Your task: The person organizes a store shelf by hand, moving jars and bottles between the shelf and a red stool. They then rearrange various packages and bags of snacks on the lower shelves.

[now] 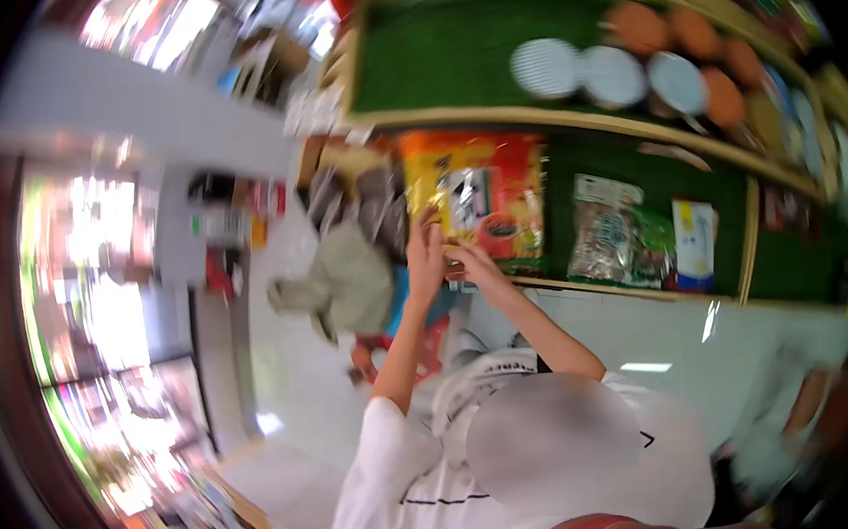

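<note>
White shirt [375, 484] nearest, head view. Beyond it, left hand [425, 255] at lower left of pack [478, 192], fingers extended, close together; right hand [475, 264] just beside, fingers reaching toward left hand. Blurred: cannot tell if either pinches pack. Pack at left part of green shelf [669, 183], left of clear bag [601, 237]. Looks light, soft, glossy, so probably slippery; contents perhaps crushable. Best hold: both side edges, low, without squeezing middle.
</note>
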A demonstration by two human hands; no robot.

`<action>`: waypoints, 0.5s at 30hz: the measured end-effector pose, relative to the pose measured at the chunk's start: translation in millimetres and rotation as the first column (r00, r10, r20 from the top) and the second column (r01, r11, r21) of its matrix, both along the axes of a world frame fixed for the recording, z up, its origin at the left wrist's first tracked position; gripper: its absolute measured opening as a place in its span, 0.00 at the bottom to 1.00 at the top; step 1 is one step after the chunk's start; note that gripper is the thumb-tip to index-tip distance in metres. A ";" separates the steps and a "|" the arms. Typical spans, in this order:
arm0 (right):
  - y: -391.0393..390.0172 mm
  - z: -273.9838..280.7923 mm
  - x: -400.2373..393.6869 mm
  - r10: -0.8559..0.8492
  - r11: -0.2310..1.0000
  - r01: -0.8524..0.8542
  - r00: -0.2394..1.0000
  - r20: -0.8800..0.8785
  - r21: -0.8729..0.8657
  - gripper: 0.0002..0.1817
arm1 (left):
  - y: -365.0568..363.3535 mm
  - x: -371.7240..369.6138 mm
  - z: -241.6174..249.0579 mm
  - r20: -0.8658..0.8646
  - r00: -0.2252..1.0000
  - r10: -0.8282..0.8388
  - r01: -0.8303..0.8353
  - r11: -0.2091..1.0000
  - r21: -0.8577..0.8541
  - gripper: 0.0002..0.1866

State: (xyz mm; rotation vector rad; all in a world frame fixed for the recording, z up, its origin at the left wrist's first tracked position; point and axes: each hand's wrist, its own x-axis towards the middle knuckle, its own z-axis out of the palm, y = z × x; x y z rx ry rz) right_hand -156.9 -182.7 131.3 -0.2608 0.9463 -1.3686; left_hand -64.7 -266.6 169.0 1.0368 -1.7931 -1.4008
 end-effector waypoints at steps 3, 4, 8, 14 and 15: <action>3.5 -41.3 67.3 0.318 0.944 -0.295 0.933 -0.170 0.149 0.20 | 59.9 120.7 -97.6 0.259 0.942 0.213 -0.214 0.977 -0.026 0.21; 5.4 -55.5 87.5 0.410 0.906 -0.375 0.894 -0.183 0.195 0.22 | 88.8 154.8 -123.5 0.266 0.929 0.258 -0.256 0.966 -0.043 0.21; 5.1 -88.5 169.4 0.661 0.736 -0.611 0.741 -0.115 0.291 0.25 | 179.6 269.3 -188.8 0.492 0.801 0.341 -0.479 0.858 0.185 0.23; -19.6 -159.7 303.2 0.851 0.505 -0.711 0.505 -0.144 0.490 0.25 | 216.3 394.9 -300.5 0.496 0.665 0.559 -0.747 0.486 0.454 0.24; -23.6 -169.1 327.2 0.875 0.459 -0.718 0.467 -0.127 0.523 0.25 | 213.5 413.3 -313.6 0.527 0.633 0.567 -0.769 0.386 0.509 0.24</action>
